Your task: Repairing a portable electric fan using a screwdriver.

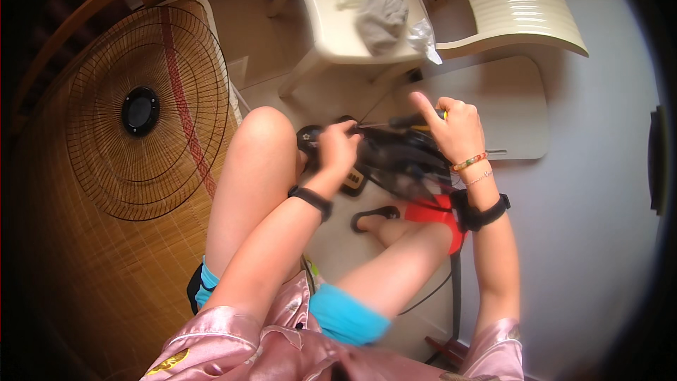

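Note:
My left hand (337, 149) grips the left side of a black device (395, 159) with tangled black cables, held above my knees. My right hand (455, 127) holds a slim screwdriver (395, 123) with a dark handle, index finger stretched along it, its thin shaft pointing left toward the device near my left hand. Both wrists wear black bands; the right one also has bead bracelets. A red part (431, 210) shows under the device, by my right forearm.
A fan guard (141, 109) leans on a woven mat at left. A cream plastic stool (338, 28) with a grey cloth (381, 17) stands ahead, a cream chair (508, 7) beside it. A flat board (508, 109) lies on the floor, a black sandal (374, 216) below.

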Motion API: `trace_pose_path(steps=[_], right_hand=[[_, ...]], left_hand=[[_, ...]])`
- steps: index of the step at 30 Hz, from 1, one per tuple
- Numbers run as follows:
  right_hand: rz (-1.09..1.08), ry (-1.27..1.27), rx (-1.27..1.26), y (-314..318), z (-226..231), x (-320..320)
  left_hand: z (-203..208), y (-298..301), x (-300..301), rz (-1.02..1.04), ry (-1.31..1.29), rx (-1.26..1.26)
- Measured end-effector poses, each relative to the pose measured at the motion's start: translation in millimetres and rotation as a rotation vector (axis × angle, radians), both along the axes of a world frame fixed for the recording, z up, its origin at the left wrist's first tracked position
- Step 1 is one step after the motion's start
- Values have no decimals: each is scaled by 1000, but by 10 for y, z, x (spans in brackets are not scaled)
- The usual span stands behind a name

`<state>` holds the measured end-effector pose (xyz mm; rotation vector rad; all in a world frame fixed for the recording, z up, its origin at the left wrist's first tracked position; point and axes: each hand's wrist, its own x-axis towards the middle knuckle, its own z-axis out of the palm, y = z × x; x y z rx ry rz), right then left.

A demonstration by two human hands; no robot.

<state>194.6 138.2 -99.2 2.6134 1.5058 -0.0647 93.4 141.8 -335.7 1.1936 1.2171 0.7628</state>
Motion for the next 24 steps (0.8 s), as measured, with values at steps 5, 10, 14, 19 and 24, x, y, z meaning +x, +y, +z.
trace_pose_path(steps=[5, 10, 14, 19, 24], right_hand=[[340, 339, 362, -118, -128, 85], [94, 312, 169, -108, -83, 97], [63, 243, 101, -98, -85, 48], [289, 470, 211, -126, -73, 83], [24, 287, 302, -195, -90, 140]], left_hand=[[64, 18, -17, -20, -6, -49], [104, 11, -36, -34, -10, -28], [-100, -10, 10, 16, 24, 77], [10, 0, -22, -10, 8, 19], [57, 9, -24, -57, 35, 22]])
